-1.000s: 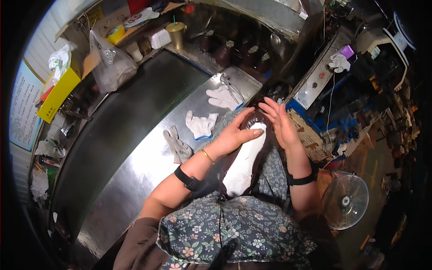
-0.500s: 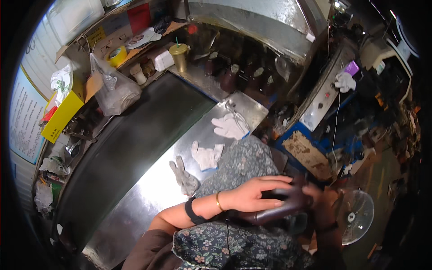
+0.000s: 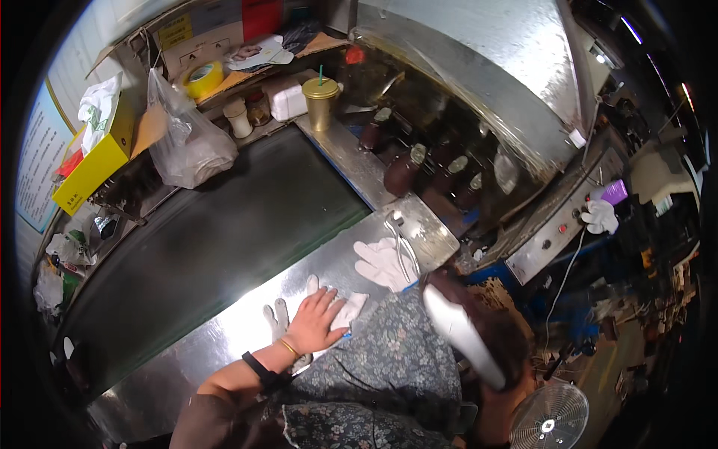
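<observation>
My left hand point(image 3: 315, 320) lies on a white knit glove point(image 3: 351, 307) on the metal tabletop, its fingers stretched out over the fabric. Beside my wrist, a greyish glove point(image 3: 275, 317) is partly covered. Another white glove point(image 3: 378, 263) lies farther off with metal pincers point(image 3: 404, 251) resting across it. At the right of my lap, a dark brown shoe point(image 3: 499, 329) is held up, a long white face point(image 3: 462, 333) turned toward me; motion blurs it. My right hand point(image 3: 502, 404) holds the shoe from below, its fingers mostly hidden. A floral apron point(image 3: 381, 348) covers my lap.
A dark conveyor belt point(image 3: 224, 232) runs beyond the metal tabletop point(image 3: 179, 367). Several brown shoes point(image 3: 404, 173) stand under a metal hood point(image 3: 479, 52). A gold cup point(image 3: 320, 103) with a straw stands at the back. A fan point(image 3: 550, 419) is at lower right.
My left hand has left the brown shoe and moved left onto the white glove. The shoe has turned, showing its white face, and stays with my right hand. The view has shifted.
</observation>
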{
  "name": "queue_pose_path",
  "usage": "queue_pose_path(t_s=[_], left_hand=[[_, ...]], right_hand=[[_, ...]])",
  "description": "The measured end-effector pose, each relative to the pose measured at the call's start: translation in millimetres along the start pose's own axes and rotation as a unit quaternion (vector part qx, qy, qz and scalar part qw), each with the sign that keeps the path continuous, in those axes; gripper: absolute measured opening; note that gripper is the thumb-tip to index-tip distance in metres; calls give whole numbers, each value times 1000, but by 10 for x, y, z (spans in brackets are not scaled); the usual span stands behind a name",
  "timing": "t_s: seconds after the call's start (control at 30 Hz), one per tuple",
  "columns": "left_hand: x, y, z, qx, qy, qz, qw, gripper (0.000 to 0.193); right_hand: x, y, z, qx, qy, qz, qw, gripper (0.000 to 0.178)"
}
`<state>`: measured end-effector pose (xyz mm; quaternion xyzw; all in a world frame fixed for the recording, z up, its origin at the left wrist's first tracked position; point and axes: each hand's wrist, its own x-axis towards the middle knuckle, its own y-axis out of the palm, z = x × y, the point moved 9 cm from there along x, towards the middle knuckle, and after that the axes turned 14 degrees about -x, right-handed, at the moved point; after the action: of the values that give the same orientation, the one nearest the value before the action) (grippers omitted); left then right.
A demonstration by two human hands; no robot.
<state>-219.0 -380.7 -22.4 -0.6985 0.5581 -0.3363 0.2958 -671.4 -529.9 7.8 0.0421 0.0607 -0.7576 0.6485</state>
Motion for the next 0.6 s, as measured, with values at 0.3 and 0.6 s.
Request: queue_pose_path(t_s=[0.3, 0.6], left_hand=[[120, 53, 91, -23, -27, 6, 999, 65], [215, 95, 31, -63, 0, 6, 998, 63]], right_hand=[[1383, 4275, 651, -375, -301, 148, 864, 99], [2555, 5009, -11, -423, -412, 145, 794, 112]])
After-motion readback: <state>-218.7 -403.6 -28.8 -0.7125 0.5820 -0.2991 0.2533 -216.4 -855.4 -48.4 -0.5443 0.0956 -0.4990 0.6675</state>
